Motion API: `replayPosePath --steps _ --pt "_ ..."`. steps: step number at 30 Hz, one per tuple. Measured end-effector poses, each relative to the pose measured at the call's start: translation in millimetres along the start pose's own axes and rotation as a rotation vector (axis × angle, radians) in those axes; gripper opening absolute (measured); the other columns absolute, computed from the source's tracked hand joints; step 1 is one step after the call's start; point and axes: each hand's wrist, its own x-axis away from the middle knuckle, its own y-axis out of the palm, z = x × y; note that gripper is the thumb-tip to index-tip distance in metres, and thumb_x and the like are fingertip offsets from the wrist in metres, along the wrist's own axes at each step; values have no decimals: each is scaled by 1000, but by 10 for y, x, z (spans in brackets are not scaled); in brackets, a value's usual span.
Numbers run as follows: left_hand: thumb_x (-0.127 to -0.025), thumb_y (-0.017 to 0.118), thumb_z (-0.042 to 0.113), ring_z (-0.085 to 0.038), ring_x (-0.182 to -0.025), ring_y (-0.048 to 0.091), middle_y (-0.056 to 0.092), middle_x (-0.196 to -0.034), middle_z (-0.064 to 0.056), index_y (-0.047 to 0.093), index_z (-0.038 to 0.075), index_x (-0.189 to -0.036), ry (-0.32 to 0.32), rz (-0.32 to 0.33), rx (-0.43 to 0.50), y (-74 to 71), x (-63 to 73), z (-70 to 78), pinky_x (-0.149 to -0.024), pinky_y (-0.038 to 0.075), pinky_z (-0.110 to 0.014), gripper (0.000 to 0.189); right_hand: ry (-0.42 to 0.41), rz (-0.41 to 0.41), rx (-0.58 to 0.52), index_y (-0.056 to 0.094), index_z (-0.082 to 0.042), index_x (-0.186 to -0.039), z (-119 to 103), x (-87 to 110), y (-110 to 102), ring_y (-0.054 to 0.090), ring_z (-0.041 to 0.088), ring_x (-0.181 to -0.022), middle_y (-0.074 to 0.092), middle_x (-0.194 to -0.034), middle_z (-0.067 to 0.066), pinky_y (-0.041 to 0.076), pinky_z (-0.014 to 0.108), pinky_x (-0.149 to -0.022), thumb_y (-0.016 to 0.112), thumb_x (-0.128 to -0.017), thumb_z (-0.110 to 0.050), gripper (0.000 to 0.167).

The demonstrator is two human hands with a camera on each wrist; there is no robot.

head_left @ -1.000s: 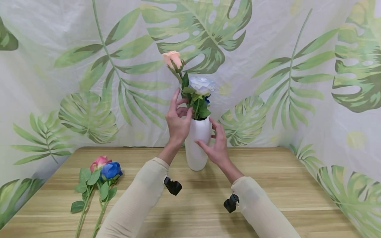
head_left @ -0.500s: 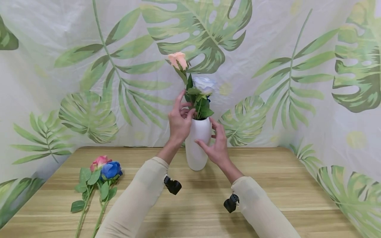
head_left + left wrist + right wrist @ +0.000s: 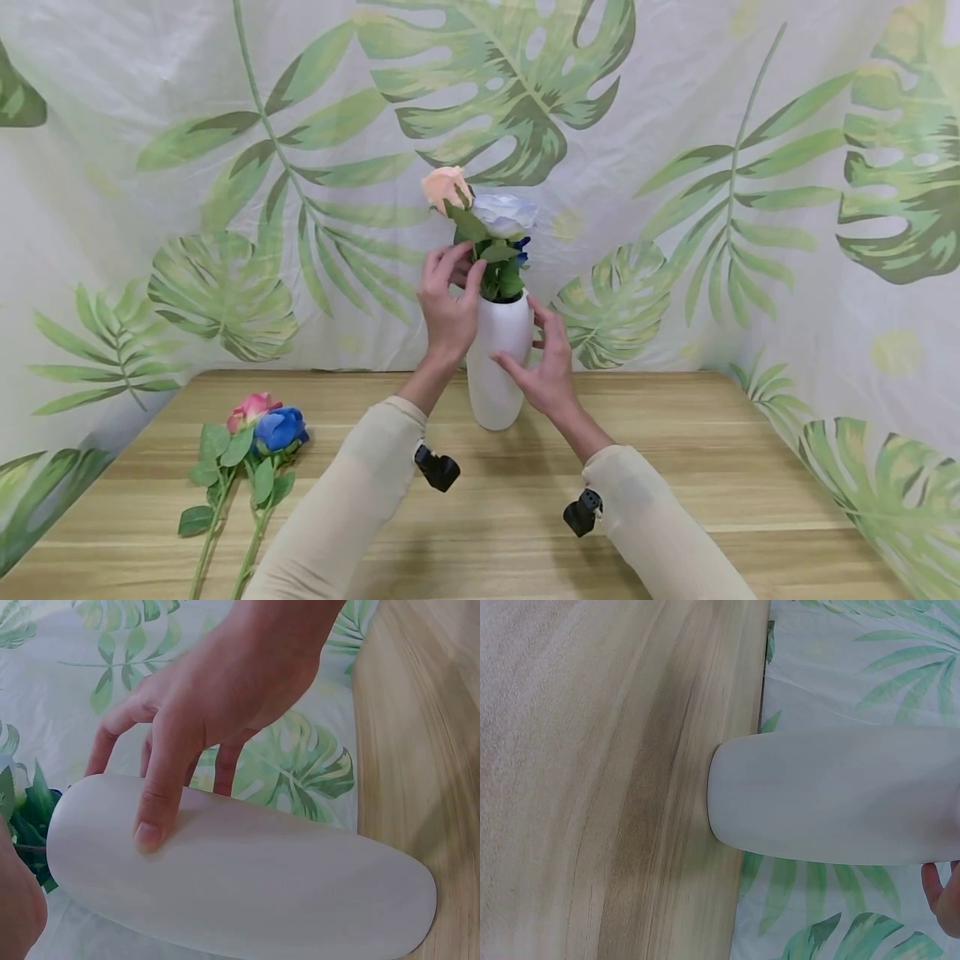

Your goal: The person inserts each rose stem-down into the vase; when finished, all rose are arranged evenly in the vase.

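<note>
A tall white vase (image 3: pixel 498 367) stands on the wooden table. My right hand (image 3: pixel 552 371) grips its upper right side, thumb across the front; the left wrist view shows this thumb (image 3: pixel 154 825) flat on the vase wall. At the mouth, my left hand (image 3: pixel 447 317) has its fingers curled at the stem of a peach rose (image 3: pixel 446 190), which leans left above it. A pale blue-white rose (image 3: pixel 504 215) and part of a dark blue flower (image 3: pixel 522 248) rise from the vase among green leaves. The stems' lower ends are hidden inside the vase.
On the table's left side lie a pink rose (image 3: pixel 252 410) and a blue rose (image 3: pixel 281 428), their stems toward the front. A leaf-patterned cloth (image 3: pixel 337 167) hangs behind the table (image 3: pixel 675 500).
The peach rose first shifted slightly right, then came down lower beside the pale rose, with my left fingers lower too. My right hand and the vase have stayed in place.
</note>
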Motion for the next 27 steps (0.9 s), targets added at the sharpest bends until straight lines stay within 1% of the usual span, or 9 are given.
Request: replayPosePath --steps 2,4,9,11,14,20,24,27 --pt "-97 72 2 -33 -86 68 65 -106 -24 71 -10 -115 -3 8 13 0 -6 4 -75 57 -22 22 -2 2 0 41 -1 -153 -1 -2 0 54 42 -125 47 -146 25 59 56 -86 91 -79 -9 90" --pt "-96 72 0 -33 -86 69 68 -103 -23 71 -10 -114 -18 14 25 1 -1 9 -76 58 -22 21 -4 3 -1 41 -1 -153 -5 -4 1 54 42 -125 47 -146 25 60 56 -86 91 -79 -9 89" --pt "-96 71 -3 -35 -89 73 72 -101 -24 64 -6 -128 -54 22 45 -17 21 21 -78 62 -29 32 -6 5 2 42 0 -152 -18 -7 2 54 42 -125 47 -145 25 60 56 -85 91 -80 -9 88" --pt "-96 70 -4 -35 -89 74 71 -102 -24 62 -5 -132 -50 22 38 -27 29 18 -79 63 -30 37 -5 6 4 42 0 -153 -19 -6 0 54 42 -125 48 -145 25 60 56 -86 91 -80 -10 88" --pt "-95 70 -6 -36 -88 74 72 -101 -25 65 -5 -131 -33 19 27 -35 36 -2 -79 63 -32 36 -3 7 9 42 0 -153 -12 -4 -4 54 42 -124 48 -145 25 60 55 -86 90 -80 -10 87" --pt "-94 72 -5 -36 -83 74 73 -98 -25 69 -10 -123 -12 -30 1 -48 52 -35 -77 64 -37 30 0 2 16 42 0 -152 2 -6 -5 54 43 -125 48 -145 25 60 55 -86 90 -81 -11 86" --pt "-95 71 -5 -36 -83 73 73 -98 -24 71 -10 -119 -34 -75 -3 -69 60 -35 -81 63 -40 25 1 4 18 42 1 -151 3 -5 0 54 43 -125 48 -144 26 60 56 -85 89 -82 -11 85" --pt "-96 70 -5 -35 -83 73 74 -98 -23 72 -9 -118 -53 -107 -3 -82 54 -32 -82 62 -39 23 2 6 16 43 1 -151 -2 -5 0 54 42 -125 49 -142 26 60 56 -85 89 -82 -12 84"
